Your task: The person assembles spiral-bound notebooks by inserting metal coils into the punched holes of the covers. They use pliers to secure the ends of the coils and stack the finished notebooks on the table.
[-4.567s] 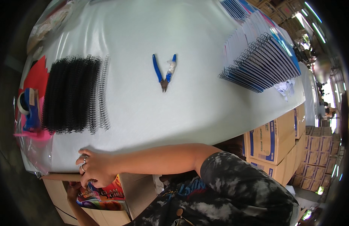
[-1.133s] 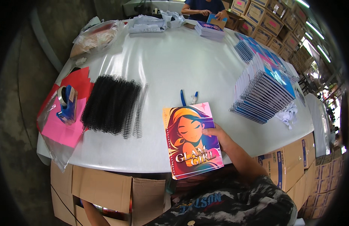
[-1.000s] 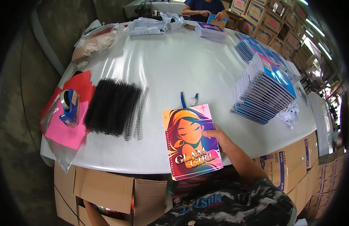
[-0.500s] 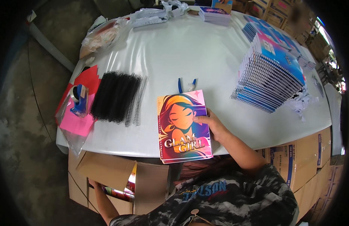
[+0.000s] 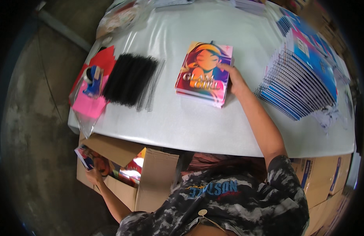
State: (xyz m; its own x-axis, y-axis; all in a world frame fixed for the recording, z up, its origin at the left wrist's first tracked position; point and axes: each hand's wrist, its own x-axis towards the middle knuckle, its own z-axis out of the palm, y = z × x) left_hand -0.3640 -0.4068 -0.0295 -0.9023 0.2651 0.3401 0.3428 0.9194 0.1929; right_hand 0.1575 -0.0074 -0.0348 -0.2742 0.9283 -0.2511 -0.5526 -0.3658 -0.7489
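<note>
My right hand (image 5: 236, 81) grips the right edge of a small stack of notebooks (image 5: 205, 74), thumb on top. The cover shows a colourful drawn figure, and the stack is over the middle of the table. At the lower left, my left hand (image 5: 94, 176) is closed on the edge of a notebook (image 5: 86, 158) with white page edges, at an open cardboard box (image 5: 157, 177). More colourful covers (image 5: 130, 173) show inside the box. A pile of black spiral binding coils (image 5: 130, 80) lies left of the stack.
A blue tape dispenser (image 5: 94, 84) rests on pink and red sheets (image 5: 87, 104) at the table's left. Tall piles of coil-bound blue notebooks (image 5: 300, 84) stand on the right of the white-covered table (image 5: 170, 129). Cardboard boxes (image 5: 319, 173) are below right.
My right hand has moved the notebook stack forward, away from the table's near edge. My left hand has come up from inside the box with a notebook. The view has shifted too.
</note>
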